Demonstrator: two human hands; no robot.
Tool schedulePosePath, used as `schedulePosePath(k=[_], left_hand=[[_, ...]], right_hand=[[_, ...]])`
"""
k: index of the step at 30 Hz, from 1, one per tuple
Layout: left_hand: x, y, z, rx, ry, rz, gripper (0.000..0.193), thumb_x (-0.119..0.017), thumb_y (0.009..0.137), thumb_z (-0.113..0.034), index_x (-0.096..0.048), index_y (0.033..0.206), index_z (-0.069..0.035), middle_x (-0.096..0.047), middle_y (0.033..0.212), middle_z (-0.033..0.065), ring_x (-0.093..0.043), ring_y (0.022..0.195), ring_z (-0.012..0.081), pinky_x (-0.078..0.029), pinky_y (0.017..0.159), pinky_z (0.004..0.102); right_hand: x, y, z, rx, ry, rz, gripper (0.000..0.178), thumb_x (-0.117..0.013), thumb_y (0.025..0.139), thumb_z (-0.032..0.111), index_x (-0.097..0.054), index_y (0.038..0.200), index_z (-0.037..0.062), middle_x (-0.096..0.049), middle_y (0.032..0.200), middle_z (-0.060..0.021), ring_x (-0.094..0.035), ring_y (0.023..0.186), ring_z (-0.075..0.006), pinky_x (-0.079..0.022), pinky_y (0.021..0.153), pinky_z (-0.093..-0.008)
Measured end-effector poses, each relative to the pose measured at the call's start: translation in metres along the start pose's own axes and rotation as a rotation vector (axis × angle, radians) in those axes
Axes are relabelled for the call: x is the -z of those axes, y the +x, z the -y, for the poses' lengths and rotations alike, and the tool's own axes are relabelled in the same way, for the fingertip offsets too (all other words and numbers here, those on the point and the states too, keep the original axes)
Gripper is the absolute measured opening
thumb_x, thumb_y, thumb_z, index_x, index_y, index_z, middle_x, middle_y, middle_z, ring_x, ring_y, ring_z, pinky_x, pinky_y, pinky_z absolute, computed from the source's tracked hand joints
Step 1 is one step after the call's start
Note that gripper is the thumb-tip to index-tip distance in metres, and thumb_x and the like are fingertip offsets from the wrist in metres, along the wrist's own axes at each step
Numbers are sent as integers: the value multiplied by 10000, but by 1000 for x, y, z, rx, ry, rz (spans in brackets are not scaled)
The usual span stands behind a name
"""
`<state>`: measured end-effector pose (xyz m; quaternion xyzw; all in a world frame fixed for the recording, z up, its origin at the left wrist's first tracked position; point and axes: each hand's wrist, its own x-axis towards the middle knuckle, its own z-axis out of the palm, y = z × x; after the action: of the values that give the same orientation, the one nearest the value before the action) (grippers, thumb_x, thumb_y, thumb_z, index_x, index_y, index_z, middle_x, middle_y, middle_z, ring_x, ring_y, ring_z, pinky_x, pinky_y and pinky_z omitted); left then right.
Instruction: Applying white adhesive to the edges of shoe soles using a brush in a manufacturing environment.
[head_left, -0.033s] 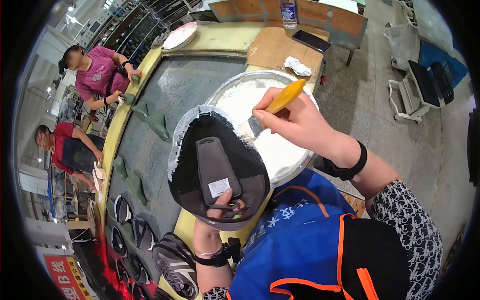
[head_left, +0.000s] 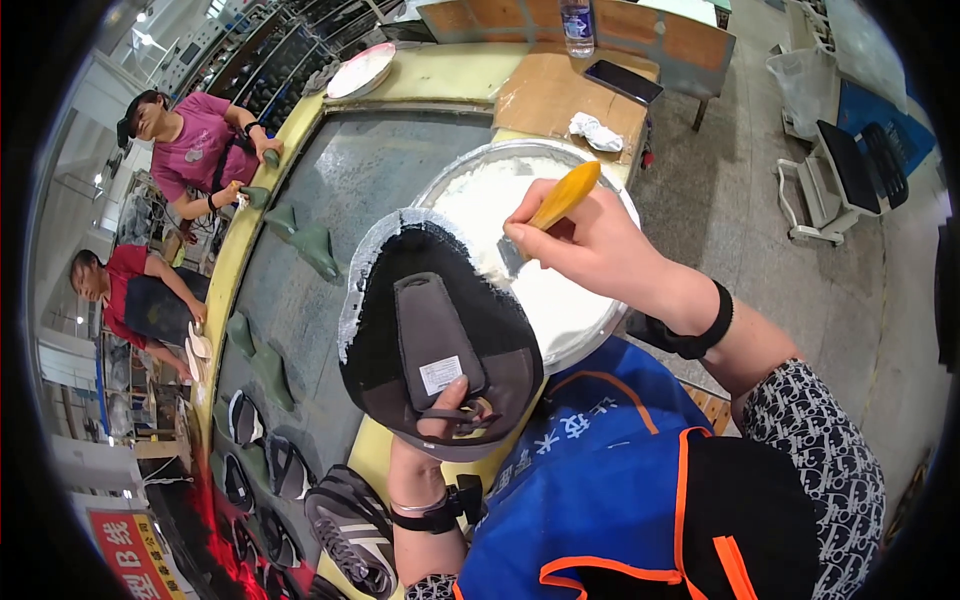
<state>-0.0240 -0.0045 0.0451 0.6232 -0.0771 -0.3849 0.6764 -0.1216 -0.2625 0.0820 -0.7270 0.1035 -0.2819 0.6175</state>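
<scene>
My left hand (head_left: 446,405) grips a dark shoe upper (head_left: 500,375) from below, its thumb on the tongue (head_left: 430,310) beside a white label. The upper's black inner side faces up, and a white coating runs along its left and top rim. In my right hand (head_left: 590,240) is a brush (head_left: 565,195) with a yellow handle, pinched between closed fingers. Its head points down near the upper's right edge, over a large round basin (head_left: 630,210) of white paste (head_left: 560,300). Whether the bristles touch the upper I cannot tell.
Green shoe lasts (head_left: 265,370) and dark shoe uppers (head_left: 285,470) lie along the grey conveyor (head_left: 385,150). A grey sneaker (head_left: 350,530) sits near my left forearm. Cardboard (head_left: 530,95) bears a phone (head_left: 622,82), crumpled tissue (head_left: 595,132) and a bottle (head_left: 577,30). Two people work across at left.
The shoe upper has shifted very slightly right, along with my left hand. My right hand and the brush have moved slightly left.
</scene>
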Motion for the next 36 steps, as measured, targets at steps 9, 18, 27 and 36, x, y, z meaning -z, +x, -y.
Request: schedulePosePath(k=[9,18,27,36], left_hand=[[17,17,10,-276,269,-30,230,-508,1011,-168,-635,1026,23,-704,827,131,-684,721,197,-564,668,305],[28,41,43,-366,-140,-110,236,-594,944,-136,-556,1061,65,-663,1008,201,-641,916,247,-544,814,383],[37,51,44,-744,535,-55,372,-682,845,-201,-543,1095,36,-572,1082,139,-589,979,261,-506,881,403],[21,61,55,-647,390,8,412,-693,837,-204,-527,1134,30,-555,1125,148,-576,1002,260,-496,894,403]], right_hand=[[-13,-20,9,-96,-271,295,150,-644,848,179,-627,830,31,-613,640,-102,-610,592,-229,-462,590,-328],[-27,-12,9,115,-524,246,248,-737,843,265,-628,809,45,-641,665,-102,-641,589,-257,-488,559,-335],[-31,-5,6,341,-442,149,288,-753,826,318,-611,806,68,-592,597,-88,-607,580,-304,-458,547,-370],[-24,-9,18,-52,-287,347,278,-772,835,279,-658,836,26,-658,676,-62,-622,592,-152,-479,577,-290]])
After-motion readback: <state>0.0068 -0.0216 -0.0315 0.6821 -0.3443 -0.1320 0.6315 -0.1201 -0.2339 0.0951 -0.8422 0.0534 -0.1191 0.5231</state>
